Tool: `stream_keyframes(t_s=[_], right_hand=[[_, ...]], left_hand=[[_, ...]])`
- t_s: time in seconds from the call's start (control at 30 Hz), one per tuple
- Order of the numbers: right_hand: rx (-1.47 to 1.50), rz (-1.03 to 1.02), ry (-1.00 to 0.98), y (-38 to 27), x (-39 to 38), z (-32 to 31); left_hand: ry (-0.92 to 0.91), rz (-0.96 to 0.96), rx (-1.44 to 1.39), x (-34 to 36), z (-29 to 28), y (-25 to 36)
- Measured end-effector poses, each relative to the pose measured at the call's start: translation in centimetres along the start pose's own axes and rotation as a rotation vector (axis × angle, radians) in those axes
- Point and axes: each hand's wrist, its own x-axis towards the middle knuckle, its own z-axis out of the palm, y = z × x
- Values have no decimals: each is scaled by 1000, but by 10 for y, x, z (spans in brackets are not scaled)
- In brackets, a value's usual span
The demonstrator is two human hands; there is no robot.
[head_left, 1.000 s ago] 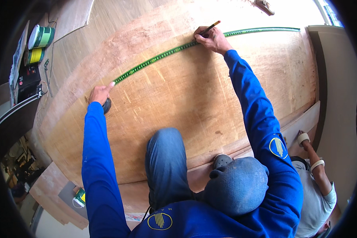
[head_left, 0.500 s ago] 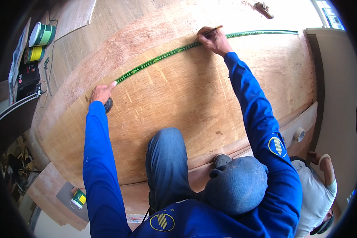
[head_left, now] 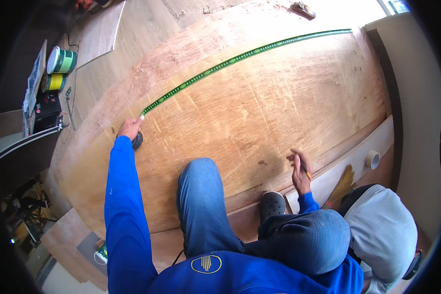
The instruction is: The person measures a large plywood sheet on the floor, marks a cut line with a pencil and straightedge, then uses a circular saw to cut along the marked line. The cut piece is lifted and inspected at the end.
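Right hand point(head_left: 300, 172) is the nearest one: it rests low on the plywood point(head_left: 259, 112), close to the near edge and just beyond the dark shoe point(head_left: 272, 205). Its fingers are closed around a pencil point(head_left: 305, 170), whose yellow end shows under the hand. I think the pencil is kept in the fist so that it is ready, while the heel of the hand leans on the sheet and carries some weight of the kneeling body. The knee point(head_left: 201, 181) in blue jeans presses on the board too, which probably keeps the sheet from sliding.

Left hand point(head_left: 130, 128) is farther out, at the end of a stretched blue sleeve. It lies on top of the dark tape case point(head_left: 137, 141), fingers bent over it and pushing it down on the wood; the grip looks firm. Holding the case like this seems to keep the green tape point(head_left: 240, 59) tight and flat. The tape runs from this hand diagonally across the sheet, up and to the right, until the far edge, where bright light falls.

Beside the person on the right, another person in a grey hood point(head_left: 382, 230) bends down. Near them a roll of white tape point(head_left: 373, 159) lies on a pale plank. Far to the left, two cans point(head_left: 59, 68) lie beside a black box point(head_left: 46, 105).
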Motion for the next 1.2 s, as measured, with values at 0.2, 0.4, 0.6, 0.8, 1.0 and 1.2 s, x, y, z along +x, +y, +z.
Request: stream_keyframes(t_s=[0.2,0.4,0.6,0.8,1.0,1.2], right_hand=[[330,242,158,63,-69,-16],[193,-22,309,92,-52,-34],[409,82,418,94,-84,-65],[273,120,367,92,-127,-49],[-83,33,339,148,-164,0],[182,216,467,200,-226,-15]], left_hand=[[-389,360,-12,-127,-19,4],[-620,26,-416,-266,-44,73],[-602,-14,-588,-321,-49,119],[-652,8,-655,-317,-41,155],[-593,25,-573,-299,-25,171],[-554,163,-582,-299,-13,163]])
